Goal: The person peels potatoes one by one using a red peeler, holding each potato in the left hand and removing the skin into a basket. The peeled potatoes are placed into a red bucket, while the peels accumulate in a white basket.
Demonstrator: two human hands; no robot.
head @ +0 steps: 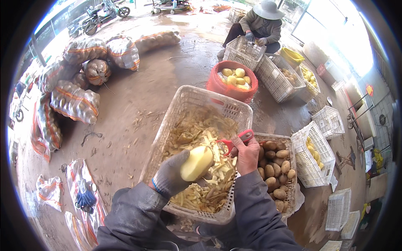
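In my gloved left hand point(171, 171) I hold a large peeled potato point(197, 163), pale yellow all over the side I see. My bare right hand point(246, 153) grips a red-handled peeler point(230, 144), its head just right of the potato and apart from it. Both hands are above a white plastic crate point(241, 109) heaped with potato peelings point(201, 125). Against its right side stands a second crate point(293, 150) of unpeeled brown potatoes point(276, 169).
Beyond the crate, a red mesh-wrapped tub point(232, 89) holds peeled potatoes. A person point(262, 26) in a hat sits behind more crates point(279, 84). Full mesh sacks point(75, 102) lie at left. Blue gloves point(84, 196) rest on flattened sacks; a crate of peeled potatoes point(325, 153) leans at right.
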